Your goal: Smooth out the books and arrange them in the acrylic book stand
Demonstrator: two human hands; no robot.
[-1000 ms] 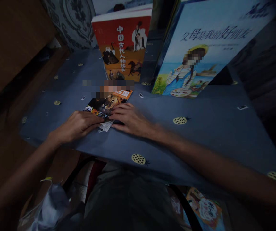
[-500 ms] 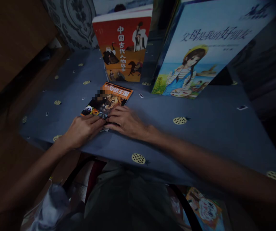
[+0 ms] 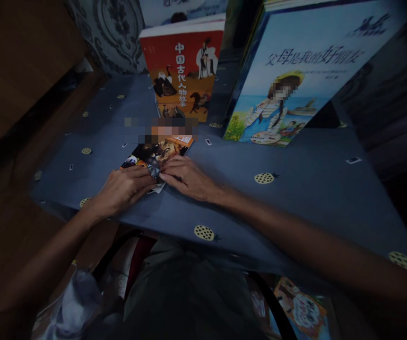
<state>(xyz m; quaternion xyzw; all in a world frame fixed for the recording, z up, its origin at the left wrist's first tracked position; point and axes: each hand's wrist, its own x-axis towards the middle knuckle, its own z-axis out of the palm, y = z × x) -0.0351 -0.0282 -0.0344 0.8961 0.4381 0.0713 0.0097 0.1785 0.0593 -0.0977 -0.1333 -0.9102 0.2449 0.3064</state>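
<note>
A small book with a lion on its cover lies flat on the cloth-covered table, its orange top strip partly blurred out. My left hand rests over its lower left part, fingers curled together at the near edge. At the lower right edge, my right hand has its thumb and fingers closed on the book. Between the fingertips a narrow bit of the cover shows. A pale corner with print sticks out below the hands. The left fingertips are partly hidden.
A red book stands upright behind the lion book. To the right stands a large light-blue book. Pineapple prints dot the grey-blue tablecloth. Below the table edge lie an orange book and pale cloth.
My fingertips have drawn slightly apart, and the right thumb has shifted. More of the cover's lower part and the pale corner shows now. The standing books have stayed in place.
</note>
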